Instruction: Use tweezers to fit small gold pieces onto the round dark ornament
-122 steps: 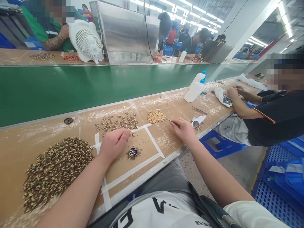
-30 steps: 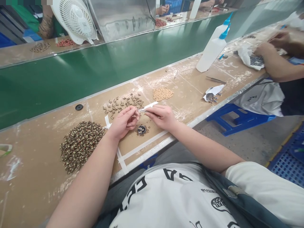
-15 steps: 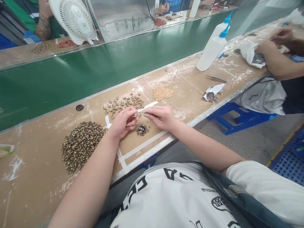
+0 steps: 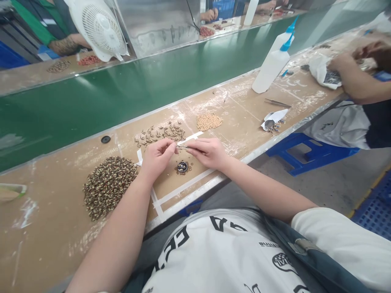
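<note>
Close to the near edge of the scuffed brown worktop (image 4: 55, 228), my left hand (image 4: 157, 156) has thumb and forefinger pressed together at the tip of the slim metal tweezers (image 4: 183, 147). Whatever sits between them is too small to make out. My right hand (image 4: 209, 152) pinches those tweezers by the shank, the points aimed left at my other hand. Both hands sit inside a rectangle of white tape (image 4: 180, 191). Just below them lies a small dark round dish (image 4: 182, 167).

Left of my left wrist lies a big heap of brown-and-cream pieces (image 4: 108, 185). Beyond my fingers are scattered little bronze fittings (image 4: 160, 132), and to their right a small pile of tan beads (image 4: 209, 121).

Towards the far right corner stands a white squeeze bottle with a blue nozzle (image 4: 271, 67), near a co-worker's hand (image 4: 339, 63). A green conveyor belt (image 4: 122, 93) runs along the far edge, with a white fan (image 4: 100, 28) behind it.
</note>
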`<state>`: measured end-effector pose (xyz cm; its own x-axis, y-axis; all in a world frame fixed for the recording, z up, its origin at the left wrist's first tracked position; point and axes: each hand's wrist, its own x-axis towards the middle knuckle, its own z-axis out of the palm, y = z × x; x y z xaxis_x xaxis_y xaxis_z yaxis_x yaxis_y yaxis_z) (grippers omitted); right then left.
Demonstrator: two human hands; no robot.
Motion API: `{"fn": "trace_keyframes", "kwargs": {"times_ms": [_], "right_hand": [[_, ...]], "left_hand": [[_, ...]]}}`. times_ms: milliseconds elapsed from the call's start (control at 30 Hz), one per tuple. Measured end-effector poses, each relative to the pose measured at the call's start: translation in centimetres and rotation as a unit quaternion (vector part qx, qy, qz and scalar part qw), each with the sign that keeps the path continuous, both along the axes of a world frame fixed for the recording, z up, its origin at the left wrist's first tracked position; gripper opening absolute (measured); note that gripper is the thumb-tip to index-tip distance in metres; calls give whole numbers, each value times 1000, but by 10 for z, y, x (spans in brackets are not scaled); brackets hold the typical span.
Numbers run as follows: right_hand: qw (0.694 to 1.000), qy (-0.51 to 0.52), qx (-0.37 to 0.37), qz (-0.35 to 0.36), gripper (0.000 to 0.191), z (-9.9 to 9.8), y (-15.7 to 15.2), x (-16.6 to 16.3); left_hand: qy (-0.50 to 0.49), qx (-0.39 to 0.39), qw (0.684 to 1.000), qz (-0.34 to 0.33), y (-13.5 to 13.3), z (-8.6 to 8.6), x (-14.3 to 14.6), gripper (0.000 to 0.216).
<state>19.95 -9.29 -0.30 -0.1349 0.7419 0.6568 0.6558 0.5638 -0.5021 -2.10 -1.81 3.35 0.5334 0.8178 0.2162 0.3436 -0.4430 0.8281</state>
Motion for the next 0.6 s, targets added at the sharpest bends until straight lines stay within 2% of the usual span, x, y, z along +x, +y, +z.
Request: {"fn": "trace_keyframes", "kwargs": {"times_ms": [33, 100, 200, 267, 367, 433, 600], "right_hand": [[1000, 9, -4, 5, 27, 3, -2, -1], [999, 37, -6, 23, 26, 15, -8, -3], [994, 87, 7, 64, 23, 42, -23, -5], [991, 102, 9, 90, 19, 65, -37, -5], [989, 91, 7, 118, 13, 99, -59, -5], [988, 82, 9, 133, 11, 116, -70, -5], [980, 83, 15, 181, 12, 135, -83, -6]], "left_hand": [[-24, -13, 1000, 6, -2, 3, -1, 25], [-109, -95, 989, 9, -7, 12, -2, 24], [-258, -248, 933, -27, -21, 34, -4, 20], [-320, -318, 889, -76, -35, 52, -6, 20], [-357, -395, 830, -165, -59, 73, -11, 23], [-368, -431, 798, -205, -75, 81, -13, 25], [-385, -476, 747, -259, -106, 84, -14, 32]]}}
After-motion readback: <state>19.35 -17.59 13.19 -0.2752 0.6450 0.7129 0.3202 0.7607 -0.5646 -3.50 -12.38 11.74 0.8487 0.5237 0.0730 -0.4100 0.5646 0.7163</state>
